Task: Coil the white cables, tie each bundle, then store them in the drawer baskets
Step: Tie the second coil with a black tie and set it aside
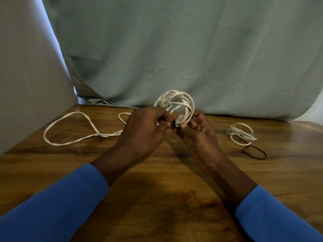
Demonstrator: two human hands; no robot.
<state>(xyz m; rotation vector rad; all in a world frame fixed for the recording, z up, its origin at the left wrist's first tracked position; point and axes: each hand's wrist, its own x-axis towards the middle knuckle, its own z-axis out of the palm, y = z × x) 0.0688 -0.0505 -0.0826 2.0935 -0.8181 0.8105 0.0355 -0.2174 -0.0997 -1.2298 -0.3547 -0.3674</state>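
A pale green cloth (192, 49) hangs behind the wooden surface (157, 198). A loose white cable (76, 112) sprawls across the far left of the surface. Above the middle, the left hand (145, 131) and right hand (199, 135) — both in blue sleeves — hold a coil (174, 93) upright, fingers curled on its lower edge and pinching a small black tie (173, 124) there. On the right lies a smaller coil (242, 133), with a black band (257, 148) just nearer.
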